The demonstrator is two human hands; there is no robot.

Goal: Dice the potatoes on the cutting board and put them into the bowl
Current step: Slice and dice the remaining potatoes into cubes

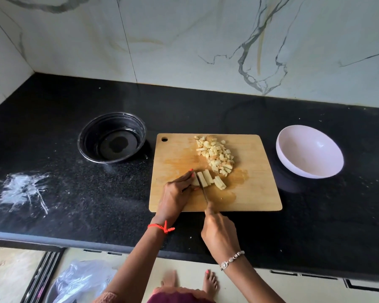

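several pale potato strips [206, 179] lie on the tan wooden cutting board [254, 193], near a diced pile [214, 154]. left hand [178, 191] clamps the uncut end, right hand [219, 232] grips the slim knife [204, 192]; tuck fingertips [189, 174] back (blade sits close), slice evenly. white round bowl [309, 169] waits at right.

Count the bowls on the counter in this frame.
2. A black bowl sits left of the cutting board; a pale bowl sits to the board's right. Nothing on the counter seems to hide another.
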